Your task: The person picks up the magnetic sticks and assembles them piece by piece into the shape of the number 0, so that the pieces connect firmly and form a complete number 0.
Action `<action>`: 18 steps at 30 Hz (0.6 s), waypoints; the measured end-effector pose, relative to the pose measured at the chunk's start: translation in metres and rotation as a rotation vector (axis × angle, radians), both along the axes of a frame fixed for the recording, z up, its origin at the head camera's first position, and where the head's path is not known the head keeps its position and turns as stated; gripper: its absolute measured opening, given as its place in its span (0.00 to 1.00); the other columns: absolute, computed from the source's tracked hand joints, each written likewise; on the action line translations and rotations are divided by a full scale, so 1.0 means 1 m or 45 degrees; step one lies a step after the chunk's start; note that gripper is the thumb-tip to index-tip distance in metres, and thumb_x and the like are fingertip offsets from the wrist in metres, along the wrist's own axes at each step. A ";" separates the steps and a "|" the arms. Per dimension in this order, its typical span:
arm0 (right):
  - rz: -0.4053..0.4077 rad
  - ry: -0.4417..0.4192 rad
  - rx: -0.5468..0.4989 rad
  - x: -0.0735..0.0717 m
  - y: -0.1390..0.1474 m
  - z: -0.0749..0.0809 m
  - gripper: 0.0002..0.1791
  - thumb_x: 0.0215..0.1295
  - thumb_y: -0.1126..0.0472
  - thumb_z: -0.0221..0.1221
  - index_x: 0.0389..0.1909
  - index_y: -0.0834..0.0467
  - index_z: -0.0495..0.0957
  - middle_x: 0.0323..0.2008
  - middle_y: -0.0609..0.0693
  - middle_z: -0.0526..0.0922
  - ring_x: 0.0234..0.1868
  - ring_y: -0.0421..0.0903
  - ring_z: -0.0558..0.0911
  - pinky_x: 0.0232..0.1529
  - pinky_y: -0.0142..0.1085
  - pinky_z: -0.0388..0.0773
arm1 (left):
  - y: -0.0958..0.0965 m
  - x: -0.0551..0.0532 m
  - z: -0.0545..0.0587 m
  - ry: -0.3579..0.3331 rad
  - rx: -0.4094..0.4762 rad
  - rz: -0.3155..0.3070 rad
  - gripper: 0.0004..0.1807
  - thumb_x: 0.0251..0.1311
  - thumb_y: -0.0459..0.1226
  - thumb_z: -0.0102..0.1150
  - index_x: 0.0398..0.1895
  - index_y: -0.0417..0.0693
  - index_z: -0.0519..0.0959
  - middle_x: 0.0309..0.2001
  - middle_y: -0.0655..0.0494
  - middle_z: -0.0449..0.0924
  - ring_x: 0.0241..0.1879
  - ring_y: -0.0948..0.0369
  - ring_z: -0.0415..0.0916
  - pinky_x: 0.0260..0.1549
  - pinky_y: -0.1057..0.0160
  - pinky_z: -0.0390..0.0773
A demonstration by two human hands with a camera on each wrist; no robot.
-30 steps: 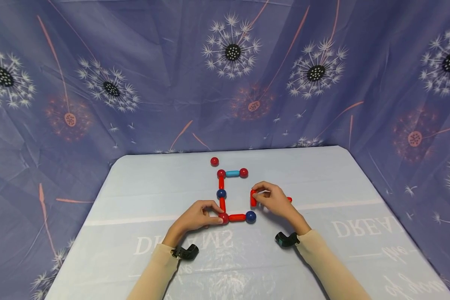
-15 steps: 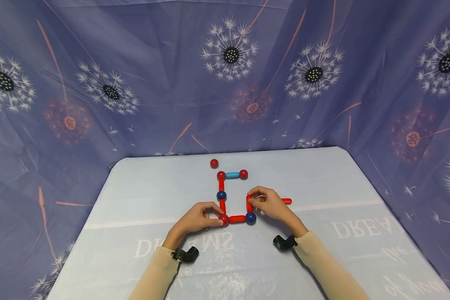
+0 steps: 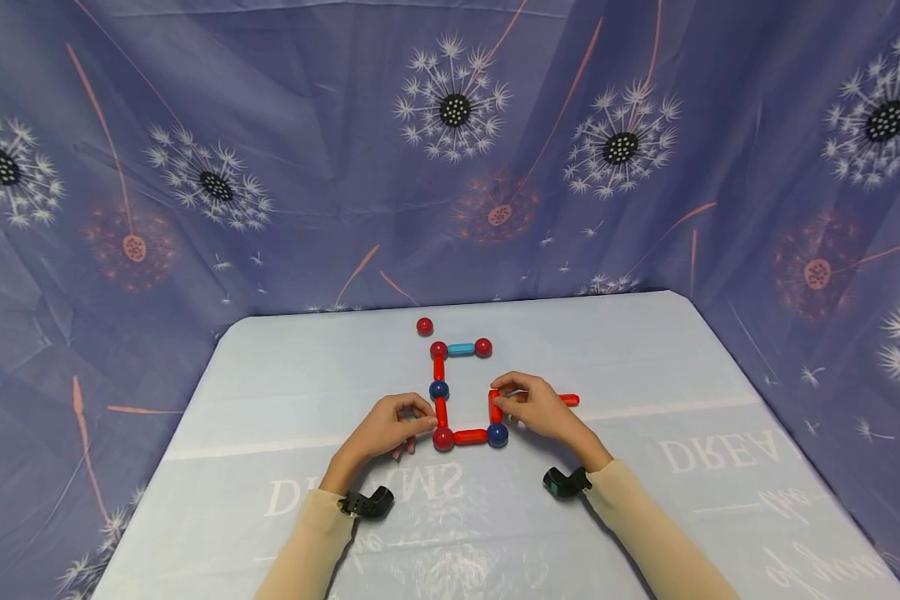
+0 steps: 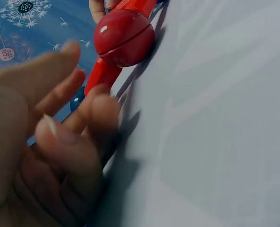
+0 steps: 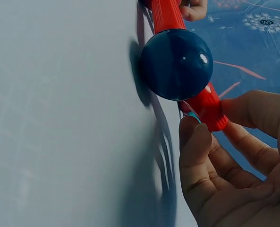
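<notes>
Balls and rods form a linked frame on the table. At its near left corner is a red ball point(image 3: 443, 439), joined by a red rod point(image 3: 471, 437) to a dark blue ball point(image 3: 498, 435). My right hand point(image 3: 536, 407) pinches an upright-running red rod point(image 3: 495, 407) whose near end meets that blue ball; the right wrist view shows the fingertips on this rod point(image 5: 209, 109). Beside the near red ball, my left hand point(image 3: 390, 427) has loosely bent fingers; the left wrist view shows them apart from the ball point(image 4: 124, 38).
Up the left side run more red rods and a blue ball point(image 3: 438, 390) to a red ball point(image 3: 438, 350), then a light blue rod point(image 3: 461, 349) and another red ball point(image 3: 483, 347). A loose red ball point(image 3: 424, 327) lies behind. Another red rod point(image 3: 569, 400) lies right of my right hand.
My right hand brought its red rod left and down against the blue ball. My left hand let go of the near red ball and drew slightly left.
</notes>
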State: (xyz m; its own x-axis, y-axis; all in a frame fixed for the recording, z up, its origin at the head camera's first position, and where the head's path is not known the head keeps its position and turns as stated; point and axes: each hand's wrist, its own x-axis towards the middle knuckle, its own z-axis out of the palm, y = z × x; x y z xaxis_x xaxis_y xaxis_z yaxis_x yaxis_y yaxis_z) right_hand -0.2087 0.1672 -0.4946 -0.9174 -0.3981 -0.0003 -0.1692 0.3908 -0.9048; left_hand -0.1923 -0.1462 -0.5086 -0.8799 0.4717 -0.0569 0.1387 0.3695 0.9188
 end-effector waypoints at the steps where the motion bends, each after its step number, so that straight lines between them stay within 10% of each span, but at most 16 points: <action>1: 0.000 0.000 0.000 0.000 0.000 0.000 0.13 0.71 0.63 0.63 0.54 0.59 0.81 0.46 0.58 0.85 0.33 0.48 0.84 0.29 0.38 0.83 | 0.001 -0.001 0.000 0.020 -0.004 0.027 0.09 0.67 0.46 0.67 0.43 0.52 0.83 0.36 0.52 0.84 0.14 0.60 0.74 0.11 0.64 0.75; 18: -0.015 -0.002 0.060 0.000 0.002 -0.002 0.13 0.72 0.62 0.62 0.55 0.59 0.81 0.45 0.56 0.85 0.31 0.46 0.83 0.29 0.36 0.82 | 0.027 -0.009 0.001 0.219 -0.026 0.401 0.13 0.64 0.37 0.70 0.50 0.47 0.82 0.38 0.52 0.81 0.17 0.61 0.72 0.15 0.66 0.74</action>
State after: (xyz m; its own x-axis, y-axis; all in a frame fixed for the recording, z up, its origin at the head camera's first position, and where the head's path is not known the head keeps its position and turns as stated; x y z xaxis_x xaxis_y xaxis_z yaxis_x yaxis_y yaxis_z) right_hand -0.2084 0.1689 -0.4962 -0.9221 -0.3864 -0.0199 -0.1630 0.4347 -0.8857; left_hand -0.2009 -0.1188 -0.5071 -0.9795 0.1760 0.0983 0.1672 0.4368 0.8839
